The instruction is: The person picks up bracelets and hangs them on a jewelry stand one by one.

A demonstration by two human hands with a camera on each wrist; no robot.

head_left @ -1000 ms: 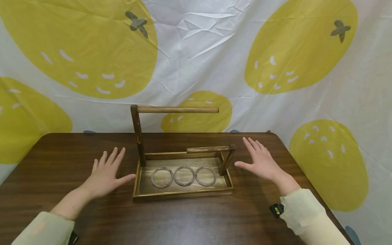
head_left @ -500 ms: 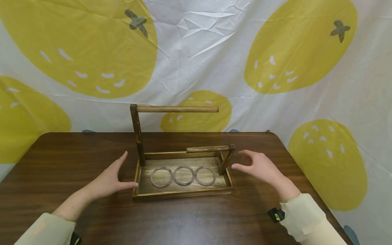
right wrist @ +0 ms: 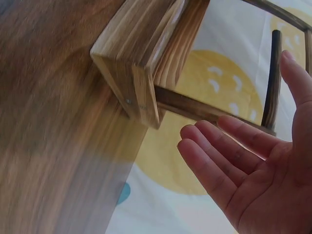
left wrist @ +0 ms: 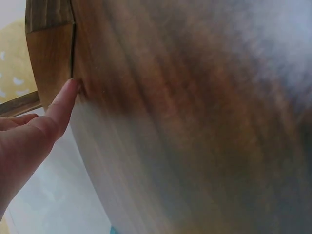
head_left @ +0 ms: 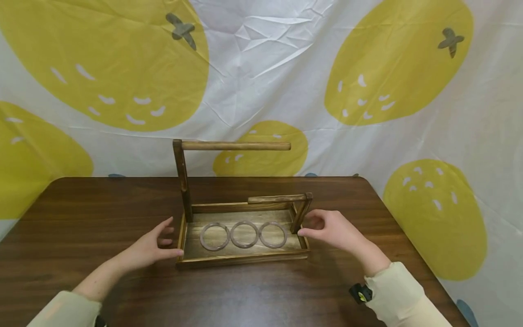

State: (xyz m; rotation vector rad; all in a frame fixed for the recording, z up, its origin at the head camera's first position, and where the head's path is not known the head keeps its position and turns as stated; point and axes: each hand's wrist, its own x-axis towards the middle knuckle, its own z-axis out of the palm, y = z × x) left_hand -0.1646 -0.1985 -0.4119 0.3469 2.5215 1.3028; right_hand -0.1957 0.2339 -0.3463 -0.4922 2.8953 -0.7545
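probably light, stiff two-bar wooden rack (head_left: 245,260); hold by end walls (head_left: 182,234); left grip (head_left: 148,249), right grip (head_left: 333,230) unclenched, empty beside it.

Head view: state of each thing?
Wooden tray: level on the table
Three rings: flat in the tray, in a row
Upper bar: no ring on it
Lower bar: no ring on it
Fabric backdrop: creased
Left hand: at tray's left end, contact unclear
Right hand: at tray's right end, contact unclear
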